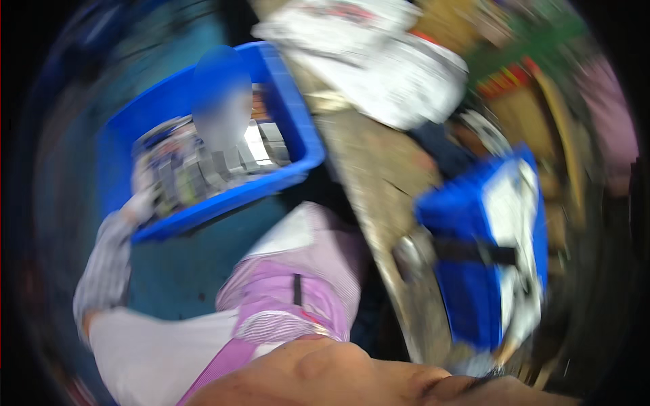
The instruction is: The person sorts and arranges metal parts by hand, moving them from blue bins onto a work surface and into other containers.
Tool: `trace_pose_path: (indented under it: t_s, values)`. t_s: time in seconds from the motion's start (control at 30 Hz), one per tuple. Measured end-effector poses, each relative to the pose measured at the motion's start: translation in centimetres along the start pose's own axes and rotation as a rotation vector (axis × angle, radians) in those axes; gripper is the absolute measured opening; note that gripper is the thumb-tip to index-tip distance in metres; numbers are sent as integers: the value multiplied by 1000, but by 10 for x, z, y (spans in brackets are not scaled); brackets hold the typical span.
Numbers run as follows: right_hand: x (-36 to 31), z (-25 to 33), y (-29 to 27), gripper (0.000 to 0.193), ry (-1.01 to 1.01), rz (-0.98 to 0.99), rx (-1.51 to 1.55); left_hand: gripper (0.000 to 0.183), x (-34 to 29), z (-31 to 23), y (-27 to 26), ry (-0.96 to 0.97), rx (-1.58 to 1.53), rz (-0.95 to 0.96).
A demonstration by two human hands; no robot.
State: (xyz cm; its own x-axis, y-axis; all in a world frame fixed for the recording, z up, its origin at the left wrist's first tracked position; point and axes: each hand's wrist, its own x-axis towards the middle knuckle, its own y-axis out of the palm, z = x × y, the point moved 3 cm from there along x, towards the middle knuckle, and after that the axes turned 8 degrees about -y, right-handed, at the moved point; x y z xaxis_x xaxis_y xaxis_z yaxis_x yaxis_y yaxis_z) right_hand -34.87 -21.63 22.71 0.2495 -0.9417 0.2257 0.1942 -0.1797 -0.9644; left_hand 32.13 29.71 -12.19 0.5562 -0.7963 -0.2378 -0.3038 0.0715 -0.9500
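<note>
My left hand (140,203), in a pale glove, is at the near left corner of a blue plastic crate (305,145). It overlaps the rim, but its fingers are smeared. Inside the crate are rows of flat grey and dark pieces (203,169), too blurred to name. A blurred oval patch covers part of them. At the right, a pale sleeve or glove of my right arm (527,314) reaches along a blue, white-faced container (467,291) with a black strap. The fingers of that hand cannot be made out.
A worn bench or board edge (369,176) runs between crate and blue container. White printed sacks (386,74) lie at its far end. A rounded metallic object (412,257) sits beside the container. Brown cardboard (525,122) and a green bar (528,51) stand at the far right.
</note>
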Motion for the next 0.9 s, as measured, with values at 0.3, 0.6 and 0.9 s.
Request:
trace_pose_path:
  t_s: [0.3,0.6,0.9]
  values:
    - [41,-28,93,27,-583,437,69,30,88,-243,-105,377,-23,-193]
    - [46,-34,52,25,-571,331,27,52,156,-602,-211,1240,-579,-309]
    - [75,-79,2,29,-449,184,185,113,154,-774,-240,1190,-296,265]
